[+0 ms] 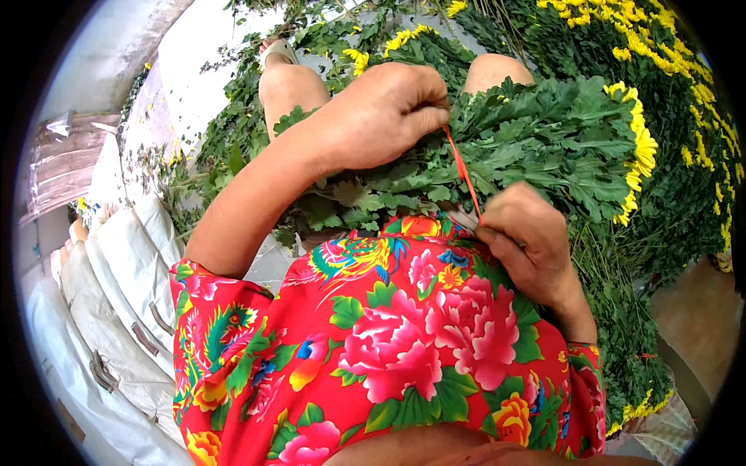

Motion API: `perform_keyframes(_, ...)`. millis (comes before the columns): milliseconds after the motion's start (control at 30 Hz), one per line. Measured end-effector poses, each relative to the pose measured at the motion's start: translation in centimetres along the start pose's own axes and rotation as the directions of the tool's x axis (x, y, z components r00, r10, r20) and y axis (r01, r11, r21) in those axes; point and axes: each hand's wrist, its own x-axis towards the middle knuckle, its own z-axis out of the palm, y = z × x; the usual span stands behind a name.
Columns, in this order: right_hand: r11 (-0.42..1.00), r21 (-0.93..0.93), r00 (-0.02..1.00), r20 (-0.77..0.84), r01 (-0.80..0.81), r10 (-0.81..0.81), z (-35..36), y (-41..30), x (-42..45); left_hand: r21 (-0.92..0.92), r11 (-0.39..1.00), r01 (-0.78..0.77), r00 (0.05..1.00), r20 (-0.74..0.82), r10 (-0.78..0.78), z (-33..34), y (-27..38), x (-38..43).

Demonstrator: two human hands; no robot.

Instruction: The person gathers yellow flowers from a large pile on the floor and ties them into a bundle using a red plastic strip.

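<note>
A bunch of yellow chrysanthemums lies crosswise on my lap, its flower heads towards the right and its leafy stems towards the left. A thin red tie runs taut over the leaves between my two hands. My left hand is above the bunch, its thumb and fingers pinched on the upper end of the tie. Lower and nearer my body, my right hand pinches the other end; it looks slightly blurred. Whether the tie passes fully around the stems is hidden underneath.
More leafy yellow chrysanthemums are heaped along the right side. Loose leaves litter the pale floor ahead and to the left. White sacks or sheeting stand in folds at the left. A sandal is on my foot.
</note>
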Motion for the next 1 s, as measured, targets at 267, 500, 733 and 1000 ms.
perform_keyframes(267,0.61,0.78,0.988,-0.149,0.141,-0.038,2.9,2.7,3.1,-0.881,0.315,0.352,0.936,0.325,-0.136,1.1,-0.1,0.7)
perform_keyframes(500,0.844,0.524,0.966,-0.257,0.114,0.029,0.6,0.9,2.5,-0.817,0.518,0.255,0.967,0.219,-0.13,-0.2,1.0,-0.1)
perform_keyframes(733,0.665,0.742,0.929,-0.181,-0.086,0.322,1.1,3.8,2.3,-0.905,0.33,0.268,0.96,0.222,-0.171,2.2,-1.9,-0.4)
perform_keyframes(1000,0.617,0.781,0.961,-0.084,-0.102,0.265,-1.7,1.9,3.5,-0.896,0.365,0.252,0.966,0.21,-0.153,3.2,1.1,-0.4)
